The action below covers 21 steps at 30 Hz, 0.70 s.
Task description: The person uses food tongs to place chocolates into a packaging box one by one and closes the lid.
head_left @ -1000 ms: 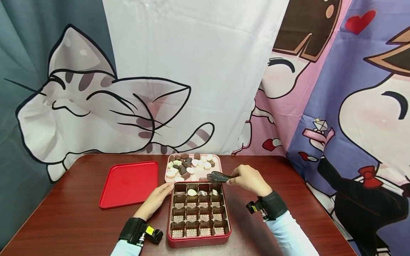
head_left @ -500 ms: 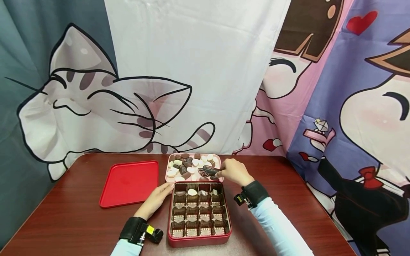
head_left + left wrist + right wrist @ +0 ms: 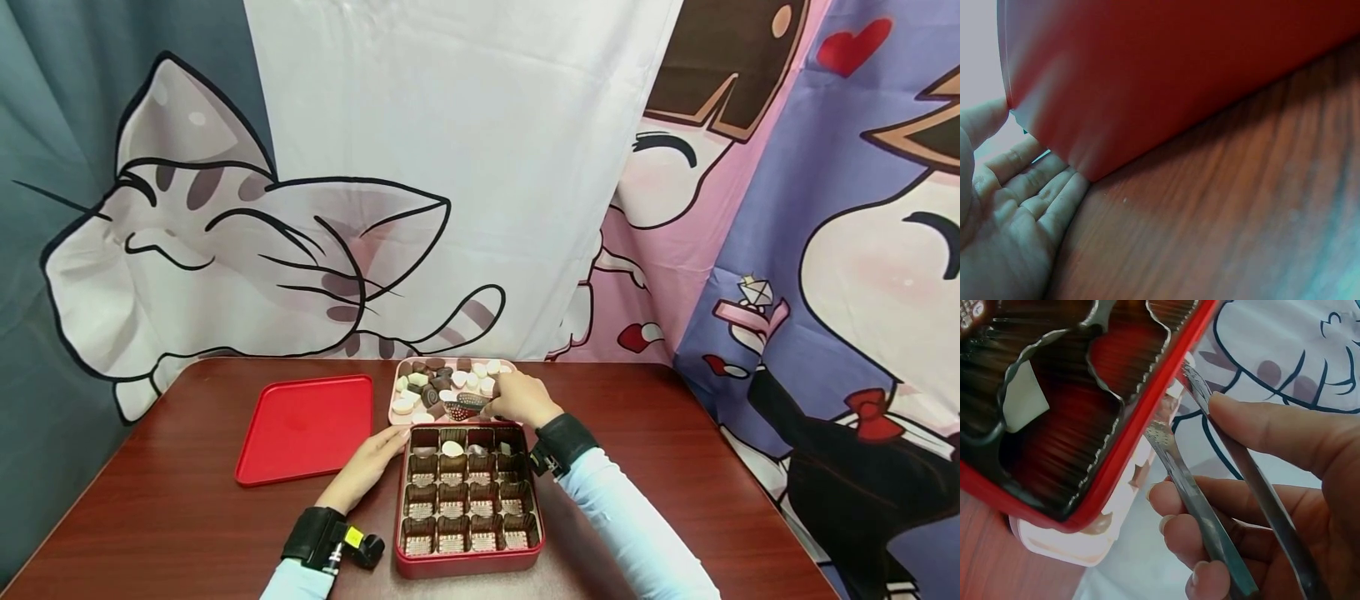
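where the right hand (image 3: 521, 398) covers them, the handles of the metal tongs (image 3: 465, 407) are hidden in the head view; the right wrist view shows thumb and fingers pinching both flat steel arms (image 3: 1200, 506), the tips cut off behind the red box (image 3: 468, 492). perforated tong heads sit over the pink tray (image 3: 396, 416) of dark and white chocolates (image 3: 450, 385). left hand (image 3: 363, 469) rests with straight fingers against the box's smooth left wall (image 3: 1147, 75), blurred there. ribbed brown cups line the box, few filled. a flat red lid (image 3: 306, 427) lies on the glossy wooden table (image 3: 150, 508).
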{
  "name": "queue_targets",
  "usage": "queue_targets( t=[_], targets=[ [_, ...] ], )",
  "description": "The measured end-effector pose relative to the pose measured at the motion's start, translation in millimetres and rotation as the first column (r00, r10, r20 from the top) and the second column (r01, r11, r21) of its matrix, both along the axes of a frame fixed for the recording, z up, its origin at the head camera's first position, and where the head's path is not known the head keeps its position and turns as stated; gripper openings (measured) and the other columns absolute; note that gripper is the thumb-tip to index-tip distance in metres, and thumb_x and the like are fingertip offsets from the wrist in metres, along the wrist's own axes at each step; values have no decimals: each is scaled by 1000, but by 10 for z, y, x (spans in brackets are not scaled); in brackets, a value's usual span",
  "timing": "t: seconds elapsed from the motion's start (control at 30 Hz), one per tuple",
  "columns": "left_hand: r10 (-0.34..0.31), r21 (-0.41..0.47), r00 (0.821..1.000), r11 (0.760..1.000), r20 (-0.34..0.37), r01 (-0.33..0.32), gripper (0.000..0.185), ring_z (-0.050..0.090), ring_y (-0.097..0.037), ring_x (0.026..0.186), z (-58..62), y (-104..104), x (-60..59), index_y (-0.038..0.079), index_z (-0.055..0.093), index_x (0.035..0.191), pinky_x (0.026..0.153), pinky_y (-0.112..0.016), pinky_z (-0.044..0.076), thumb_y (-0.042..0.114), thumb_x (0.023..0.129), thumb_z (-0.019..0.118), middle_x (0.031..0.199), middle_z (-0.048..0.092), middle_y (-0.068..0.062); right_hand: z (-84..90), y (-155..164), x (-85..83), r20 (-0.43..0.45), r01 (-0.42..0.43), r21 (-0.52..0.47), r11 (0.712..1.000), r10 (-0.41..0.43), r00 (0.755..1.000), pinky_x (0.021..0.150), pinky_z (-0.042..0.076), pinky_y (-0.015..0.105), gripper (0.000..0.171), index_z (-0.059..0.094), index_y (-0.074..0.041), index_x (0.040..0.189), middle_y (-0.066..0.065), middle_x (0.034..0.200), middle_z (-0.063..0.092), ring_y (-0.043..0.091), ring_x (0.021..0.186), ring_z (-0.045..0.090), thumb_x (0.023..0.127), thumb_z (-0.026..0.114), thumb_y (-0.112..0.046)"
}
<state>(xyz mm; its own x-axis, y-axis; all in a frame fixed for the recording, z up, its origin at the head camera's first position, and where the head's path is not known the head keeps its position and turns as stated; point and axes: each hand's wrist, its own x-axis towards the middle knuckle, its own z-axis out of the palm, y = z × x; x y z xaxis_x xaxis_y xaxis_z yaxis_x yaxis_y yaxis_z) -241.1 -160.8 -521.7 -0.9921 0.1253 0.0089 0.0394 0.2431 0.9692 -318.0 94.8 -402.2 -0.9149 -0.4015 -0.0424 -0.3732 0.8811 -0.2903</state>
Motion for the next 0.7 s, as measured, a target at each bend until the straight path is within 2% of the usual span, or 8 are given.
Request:
queue_targets(
  t=[0.07, 0.13, 0.23, 0.47, 0.7],
  targets=[
    [-5, 1, 1000, 1000, -1, 5, 47, 58, -39, 134, 4, 0, 2, -7, 54, 145, 115, -47, 41, 24, 111, 49, 142, 62, -24, -4, -19, 3, -1, 1, 11, 1000, -1, 1000, 59, 35, 31, 38, 63, -13, 58, 0, 78, 71, 12, 58, 44, 83, 86, -29],
    [-7, 3, 1000, 1000, -3, 7, 46, 58, -39, 134, 6, 1, 4, -7, 53, 145, 115, -46, 41, 23, 111, 49, 141, 62, -24, -7, -32, 3, 3, 2, 31, 1000, -2, 1000, 60, 37, 32, 40, 59, -17, 56, -5, 61, 55, 12, 58, 45, 83, 86, -30],
    [-5, 5, 1000, 1000, -5, 5, 46, 59, -38, 133, 6, 4, 3, -7, 54, 145, 114, -45, 41, 23, 110, 49, 140, 63, -24, -28, -46, 2, 1, -1, 40, 999, 1, 1000, 62, 39, 34, 40, 58, -18, 57, -10, 56, 43, 13, 58, 47, 83, 86, -30],
    [-4, -4, 1000, 1000, -8, 4, 46, 57, -38, 134, 8, 4, 3, -6, 54, 145, 115, -47, 40, 23, 110, 49, 141, 62, -24, -99, -60, 3, -69, -1, 108, 994, 9, 998, 69, 52, 43, 27, 68, -15, 65, -4, 67, 65, 19, 68, 63, 81, 86, -26],
    [10, -16, 1000, 1000, -10, -10, 45, 59, -38, 132, -8, 12, -6, -5, 57, 143, 116, -48, 41, 24, 111, 49, 139, 64, -23, -156, -13, 5, -94, -4, 106, 994, 14, 995, 61, 43, 35, 31, 65, -16, 62, -8, 58, 52, 15, 59, 55, 84, 85, -24]
  ],
)
